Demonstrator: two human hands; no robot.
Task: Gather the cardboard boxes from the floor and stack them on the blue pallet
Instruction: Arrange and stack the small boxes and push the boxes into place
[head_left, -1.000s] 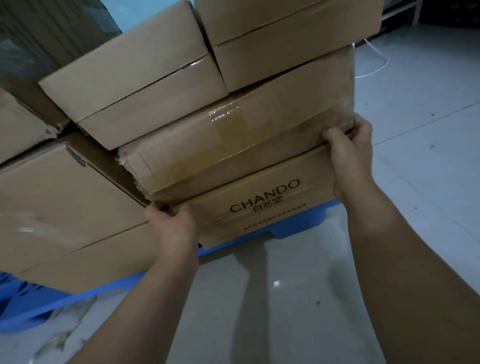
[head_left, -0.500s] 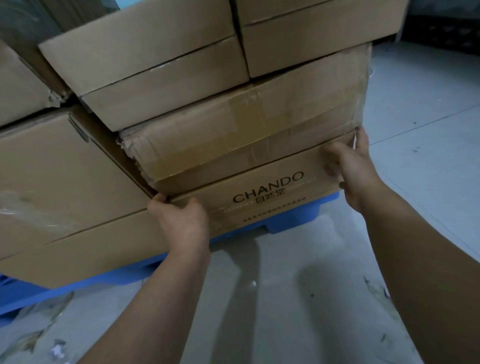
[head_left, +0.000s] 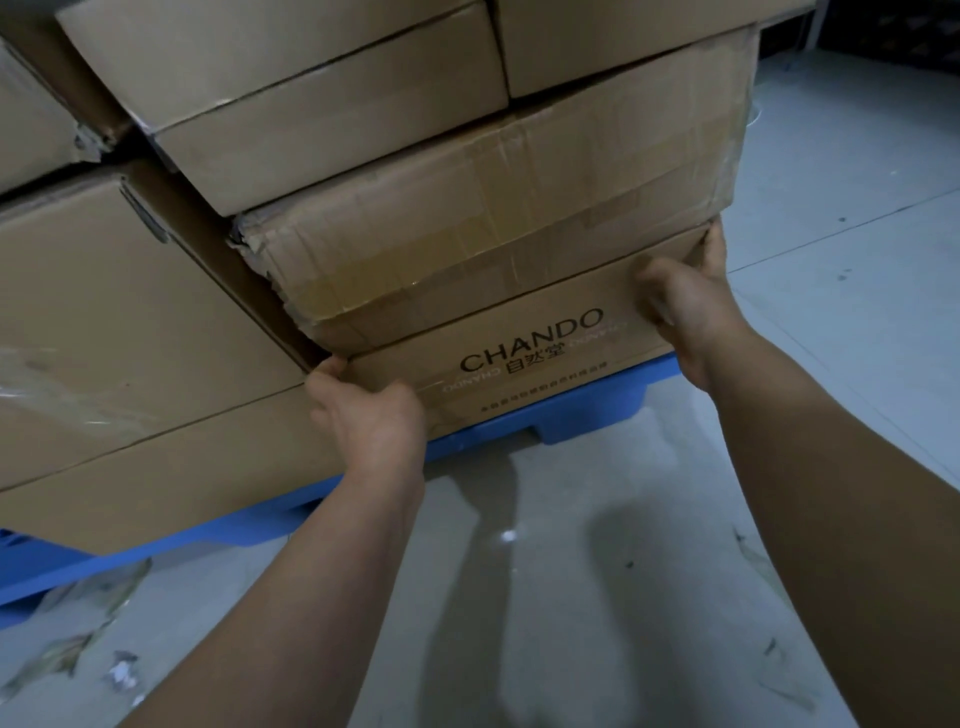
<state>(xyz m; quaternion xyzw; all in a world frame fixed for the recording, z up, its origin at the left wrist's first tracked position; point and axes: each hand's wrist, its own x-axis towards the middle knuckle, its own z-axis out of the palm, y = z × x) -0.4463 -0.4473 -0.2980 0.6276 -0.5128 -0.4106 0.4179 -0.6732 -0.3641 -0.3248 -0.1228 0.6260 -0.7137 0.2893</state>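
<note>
Low at the front edge of the blue pallet (head_left: 587, 415), the CHANDO box (head_left: 524, 358) lies at the bottom of the stack. Its printed face is turned to the person and its long axis runs left to right across the view. It sits straight ahead of both arms, which reach forward and slightly down from the near side. The left hand (head_left: 369, 415) grips the box's upper left corner, thumb on the printed face and fingertips tucked into the gap beside the large box (head_left: 130, 338) that stands against it. The right hand (head_left: 685, 301) holds the opposite end, thumb across the front and fingers curled round the right-hand corner. The two hands are set well apart, one at each end, and neither looks clearly nearer to its corner. A crumpled taped box (head_left: 493, 218) rests directly on top, with further boxes (head_left: 322, 130) above that, so the held box appears loaded from above. The likely move is a push straight away from the person to square the box on the pallet. The risk, as I judge it, is dragging the taped box askew. Scraps of tape litter the floor (head_left: 571, 597).
</note>
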